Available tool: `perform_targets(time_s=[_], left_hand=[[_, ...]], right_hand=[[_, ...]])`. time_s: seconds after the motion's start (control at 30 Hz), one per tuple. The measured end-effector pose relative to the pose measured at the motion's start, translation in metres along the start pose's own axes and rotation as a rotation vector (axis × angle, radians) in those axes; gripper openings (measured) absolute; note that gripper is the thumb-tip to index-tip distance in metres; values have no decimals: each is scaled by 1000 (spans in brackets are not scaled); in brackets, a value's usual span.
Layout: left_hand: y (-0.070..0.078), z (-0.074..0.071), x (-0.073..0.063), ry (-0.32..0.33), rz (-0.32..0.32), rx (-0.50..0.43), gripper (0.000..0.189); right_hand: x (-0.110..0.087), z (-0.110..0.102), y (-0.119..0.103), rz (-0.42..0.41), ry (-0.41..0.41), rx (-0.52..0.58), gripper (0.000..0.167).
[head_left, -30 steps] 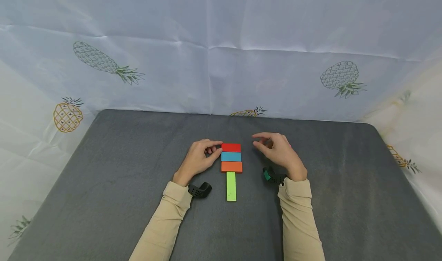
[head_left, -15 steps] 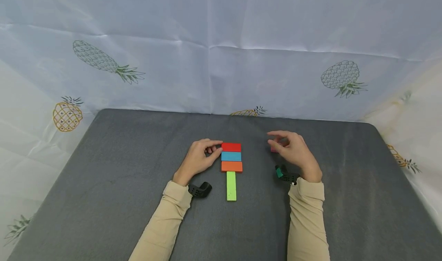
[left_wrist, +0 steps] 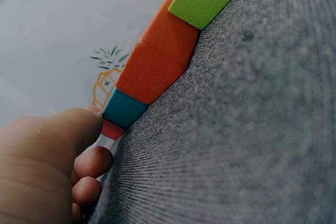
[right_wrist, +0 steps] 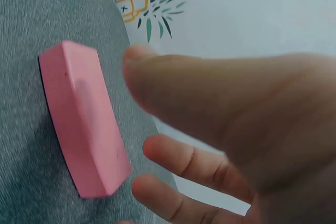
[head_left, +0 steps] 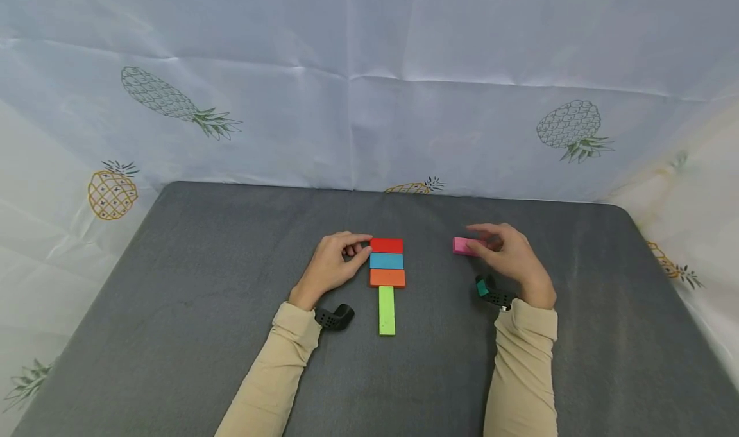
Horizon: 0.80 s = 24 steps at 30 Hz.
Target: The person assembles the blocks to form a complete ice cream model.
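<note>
Flat wooden blocks lie on the grey table in the head view: a red block [head_left: 386, 246], a blue block [head_left: 386, 261] and an orange block [head_left: 387, 278] stacked edge to edge, with a green block [head_left: 387, 310] running lengthwise below them. My left hand [head_left: 331, 262] rests at the left ends of the red and blue blocks, thumb and index fingertip touching there. To the right lies a pink block [head_left: 464, 246], partly covered by my right hand [head_left: 514, 254]. The right wrist view shows the pink block [right_wrist: 84, 121] on the cloth, with thumb and fingers apart from it.
The grey table [head_left: 231, 231] has a pale curtain [head_left: 288, 122] with printed pineapples behind it. Black wrist devices sit on the left wrist [head_left: 335, 318] and the right wrist [head_left: 493, 294].
My right hand has moved to the right, away from the row, and the pink block has come into view beside it. The left hand and the row of blocks stay put.
</note>
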<state>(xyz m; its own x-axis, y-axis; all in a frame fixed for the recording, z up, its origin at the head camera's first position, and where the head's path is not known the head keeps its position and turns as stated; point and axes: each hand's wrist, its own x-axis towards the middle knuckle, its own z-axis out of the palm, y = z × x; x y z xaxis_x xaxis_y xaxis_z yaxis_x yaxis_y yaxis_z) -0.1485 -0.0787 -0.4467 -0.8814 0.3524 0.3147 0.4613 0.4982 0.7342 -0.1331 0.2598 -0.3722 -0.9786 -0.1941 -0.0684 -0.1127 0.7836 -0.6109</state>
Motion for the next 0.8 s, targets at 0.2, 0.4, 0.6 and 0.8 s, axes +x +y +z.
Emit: perform_targets(time_s=[0.2,0.4,0.6,0.8], left_hand=[[-1,1,0,17,26,2,24],[-2,1,-1,18,27,8,24],[-3,1,0,8,16,4,25],[-2,1,-1,14,30,6,25]], right_hand=[[0,-2,9,-21,-12,-12,41],[-1,-2,15,-16,-41,1,43],[-1,0,18,22,-67,14,46],[1,3,19,70,-77,10,47]])
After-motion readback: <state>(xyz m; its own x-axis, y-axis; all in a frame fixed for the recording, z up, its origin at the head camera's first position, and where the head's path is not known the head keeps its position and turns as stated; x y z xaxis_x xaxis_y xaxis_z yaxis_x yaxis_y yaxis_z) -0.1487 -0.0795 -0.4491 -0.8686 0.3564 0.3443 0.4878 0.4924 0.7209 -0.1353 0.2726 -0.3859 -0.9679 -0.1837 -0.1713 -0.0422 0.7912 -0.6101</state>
